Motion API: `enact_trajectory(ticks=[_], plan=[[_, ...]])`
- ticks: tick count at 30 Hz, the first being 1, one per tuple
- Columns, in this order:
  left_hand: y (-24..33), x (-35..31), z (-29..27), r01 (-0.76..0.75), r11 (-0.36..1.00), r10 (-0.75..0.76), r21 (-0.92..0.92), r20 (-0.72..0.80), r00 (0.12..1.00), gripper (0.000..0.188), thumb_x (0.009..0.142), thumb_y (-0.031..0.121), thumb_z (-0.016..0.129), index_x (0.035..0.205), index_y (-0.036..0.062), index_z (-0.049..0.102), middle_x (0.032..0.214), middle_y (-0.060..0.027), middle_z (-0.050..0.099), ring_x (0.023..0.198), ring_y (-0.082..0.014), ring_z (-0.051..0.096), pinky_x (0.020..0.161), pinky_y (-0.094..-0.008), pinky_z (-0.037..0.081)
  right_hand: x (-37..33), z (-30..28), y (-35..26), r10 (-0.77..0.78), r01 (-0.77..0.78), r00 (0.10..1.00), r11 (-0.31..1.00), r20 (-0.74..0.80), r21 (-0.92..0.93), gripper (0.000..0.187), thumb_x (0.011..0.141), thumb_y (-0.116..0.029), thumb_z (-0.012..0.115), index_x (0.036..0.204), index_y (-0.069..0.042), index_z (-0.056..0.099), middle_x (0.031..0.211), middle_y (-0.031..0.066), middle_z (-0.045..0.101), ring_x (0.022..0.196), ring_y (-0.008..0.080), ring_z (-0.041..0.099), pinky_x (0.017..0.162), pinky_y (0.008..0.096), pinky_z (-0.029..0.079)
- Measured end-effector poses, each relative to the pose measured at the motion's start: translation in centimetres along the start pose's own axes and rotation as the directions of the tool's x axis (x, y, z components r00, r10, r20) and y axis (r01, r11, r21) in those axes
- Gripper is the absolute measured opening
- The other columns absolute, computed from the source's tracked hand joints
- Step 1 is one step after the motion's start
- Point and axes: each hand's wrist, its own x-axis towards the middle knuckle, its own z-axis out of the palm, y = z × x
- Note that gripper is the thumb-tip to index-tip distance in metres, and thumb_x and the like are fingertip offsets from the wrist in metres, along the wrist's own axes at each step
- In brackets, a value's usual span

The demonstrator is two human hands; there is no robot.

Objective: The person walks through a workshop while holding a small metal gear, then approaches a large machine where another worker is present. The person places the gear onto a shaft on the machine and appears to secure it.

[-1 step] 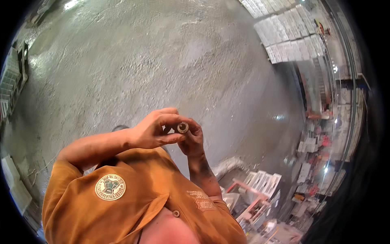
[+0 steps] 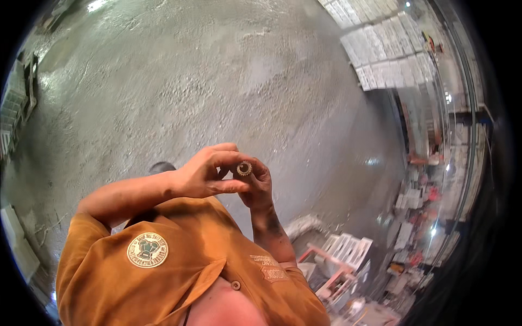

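Note:
A small hollow metal piece with a toothed, gear-like rim (image 2: 244, 168) is held up in front of my chest, seen end-on. My left hand (image 2: 209, 169) pinches it from the left, thumb below and fingers above. My right hand (image 2: 259, 185) is closed round it from the right and behind, fingers curled. The two hands meet at the piece. How far it extends behind the rim is hidden by my fingers.
Rough grey, wet-looking floor (image 2: 179, 98) spreads beneath me. Pale stacked blocks (image 2: 389, 49) stand at the far right. Nearer on the right lie a white slatted pallet (image 2: 348, 250) and reddish framing (image 2: 326, 259) amid clutter. More stacked material (image 2: 15, 108) lines the left edge.
The toothed piece sits very slightly higher in the picture. The floor and surroundings have shifted a little, and more of a dark rounded shape shows behind my left forearm. Both hands keep their grip.

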Motion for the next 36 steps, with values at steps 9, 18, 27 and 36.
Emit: enact_trajectory(ticks=[9,18,27,36], plan=[[-10.0,23.5,-14.2,-0.120,0.992,0.114,-0.042,-0.121,0.986,0.042,0.085,0.034,0.074,0.114,0.0045,0.066,0.084,-0.0076,0.057,0.073,-0.0205,0.054,0.064,-0.0328,0.044,26.8,-8.5,-9.0,-0.006,0.008,0.997,0.999,0.076,-0.031,0.015,0.096,-0.007,0.059,0.110,-0.003,0.061,0.105,0.0036,0.065,0.095,0.0110,0.061,0.082,0.0249,0.051],[-16.6,50.1,-29.3,-0.104,0.990,0.103,-0.090,-0.020,0.995,0.040,0.084,0.032,0.075,0.111,0.0039,0.067,0.084,-0.0091,0.061,0.078,-0.0219,0.059,0.068,-0.0328,0.047,53.2,-14.4,-18.9,-0.158,0.160,0.986,0.986,-0.046,0.049,0.013,0.096,-0.006,0.058,0.108,-0.003,0.061,0.104,0.0040,0.065,0.093,0.0108,0.062,0.081,0.0258,0.051],[-26.8,78.4,-40.6,-0.039,0.997,0.041,-0.061,0.019,0.999,0.037,0.087,0.033,0.071,0.112,0.0051,0.067,0.086,-0.0084,0.059,0.079,-0.0189,0.057,0.071,-0.0317,0.045,80.6,-26.2,-28.9,-0.248,0.255,0.959,0.966,-0.134,0.040,0.020,0.096,-0.006,0.057,0.115,-0.001,0.062,0.105,0.0049,0.064,0.092,0.0122,0.061,0.080,0.0270,0.051],[-32.6,103.0,-55.4,0.054,0.998,-0.049,0.036,-0.114,0.992,0.036,0.088,0.010,0.070,0.121,0.0018,0.060,0.102,-0.0061,0.057,0.095,-0.0149,0.061,0.081,-0.0292,0.051,110.1,-37.1,-41.6,0.047,-0.043,0.996,0.997,0.070,-0.067,0.017,0.099,-0.015,0.055,0.112,-0.005,0.059,0.093,-0.0032,0.060,0.075,0.0016,0.049,0.063,0.0172,0.039]])
